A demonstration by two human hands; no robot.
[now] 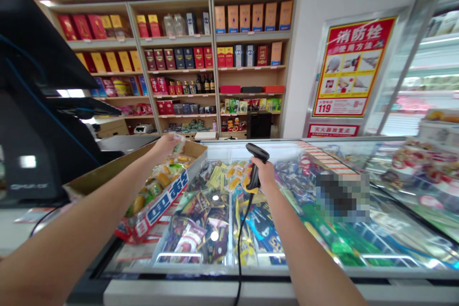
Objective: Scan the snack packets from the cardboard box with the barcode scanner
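My left hand (pixel 165 146) reaches over the far end of an open cardboard box (pixel 167 205) with blue and red printing. Its fingers are closed on the corner of a clear plastic packet (pixel 178 143). Inside the box lie several packets of yellow snacks (pixel 163 179). My right hand (pixel 264 172) grips a black barcode scanner (pixel 255 165) by its handle, with the scanner's head uppermost and its cord hanging toward me. Just left of the scanner is a clear packet with yellow pieces (pixel 234 178); whether my fingers touch it is hidden.
Under both hands is a glass-topped freezer (pixel 229 258) full of wrapped goods. A black checkout terminal (pixel 39 105) stands at the left. Boxed bottles fill the shelves (pixel 179 43) behind. A blurred-out dark object (pixel 342 197) lies at the right, near a glass-doored case (pixel 423 86).
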